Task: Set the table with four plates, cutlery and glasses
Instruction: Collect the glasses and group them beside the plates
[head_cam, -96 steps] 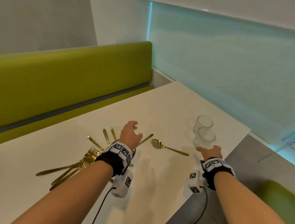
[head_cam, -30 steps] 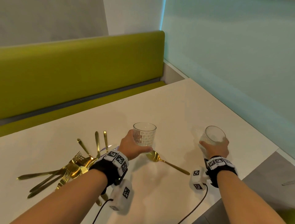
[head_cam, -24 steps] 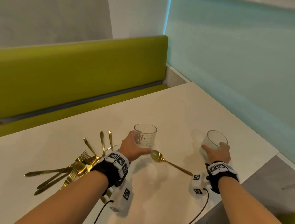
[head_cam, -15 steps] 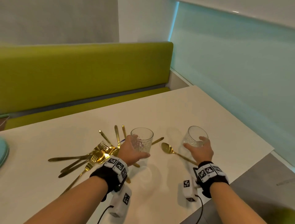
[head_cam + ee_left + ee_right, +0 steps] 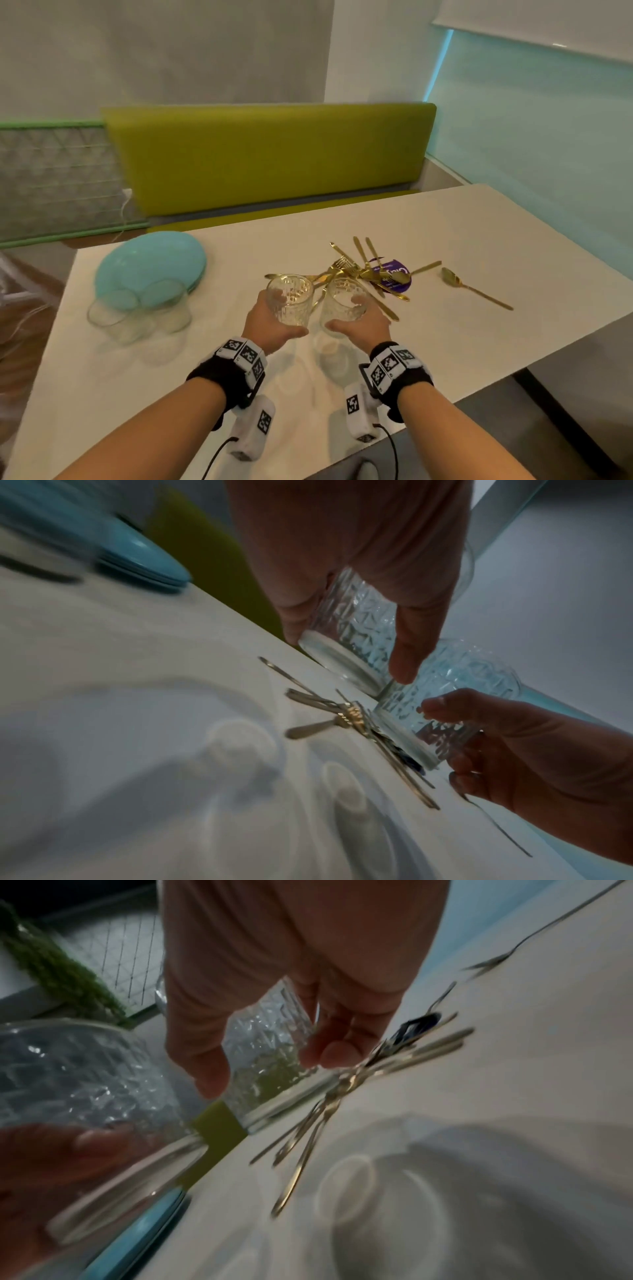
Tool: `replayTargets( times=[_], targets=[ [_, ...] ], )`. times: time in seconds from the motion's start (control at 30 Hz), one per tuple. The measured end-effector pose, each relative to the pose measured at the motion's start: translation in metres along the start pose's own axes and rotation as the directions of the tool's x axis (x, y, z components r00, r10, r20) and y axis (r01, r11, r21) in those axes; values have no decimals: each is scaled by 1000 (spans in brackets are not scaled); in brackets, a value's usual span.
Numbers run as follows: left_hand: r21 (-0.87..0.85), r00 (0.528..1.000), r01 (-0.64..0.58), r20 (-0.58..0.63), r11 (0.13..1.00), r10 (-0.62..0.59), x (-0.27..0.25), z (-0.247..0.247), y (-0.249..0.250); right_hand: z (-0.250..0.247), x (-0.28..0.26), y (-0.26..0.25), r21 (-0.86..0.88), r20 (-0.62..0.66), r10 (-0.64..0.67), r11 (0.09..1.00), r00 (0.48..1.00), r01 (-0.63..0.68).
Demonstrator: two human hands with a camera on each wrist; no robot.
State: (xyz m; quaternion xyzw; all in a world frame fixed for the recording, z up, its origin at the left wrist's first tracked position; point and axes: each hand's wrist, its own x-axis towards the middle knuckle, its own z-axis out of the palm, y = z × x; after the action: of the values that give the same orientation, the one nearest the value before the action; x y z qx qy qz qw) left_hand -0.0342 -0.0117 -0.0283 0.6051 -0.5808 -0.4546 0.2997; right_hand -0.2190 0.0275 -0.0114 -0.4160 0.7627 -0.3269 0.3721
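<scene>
Our left hand grips one glass, our right hand another — both aloft just before the cutlery pile. We should keep them apart — no clinking.

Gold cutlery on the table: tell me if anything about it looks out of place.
The gold cutlery lies in a crossed, tangled heap mid-table, partly over a purple card, not laid at places. One spoon lies apart to the right. Nothing looks spilled or broken.
</scene>
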Motion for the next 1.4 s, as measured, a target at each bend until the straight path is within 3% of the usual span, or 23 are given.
replayTargets(
  times=[0.23, 0.53, 0.9, 1.4],
  targets=[
    [84, 983, 101, -164, 991, -86, -41, -87, -79, 108, -48, -16, -146, 177, -20, 988, 984, 46],
    [72, 933, 233, -298, 970, -202, -69, -153, -140, 184, -67, -26, -187, 286, -74, 974, 955, 131],
    [-9, 885, 292, -376, 956, -274, -65, -170, -156, 223, -77, -43, -156, 313, -112, 974, 943, 167],
    [77, 866, 369, -392, 926, -312, -54, -186, -156, 245, -73, -62, -122, 371, -75, 984, 926, 128]
  ],
)
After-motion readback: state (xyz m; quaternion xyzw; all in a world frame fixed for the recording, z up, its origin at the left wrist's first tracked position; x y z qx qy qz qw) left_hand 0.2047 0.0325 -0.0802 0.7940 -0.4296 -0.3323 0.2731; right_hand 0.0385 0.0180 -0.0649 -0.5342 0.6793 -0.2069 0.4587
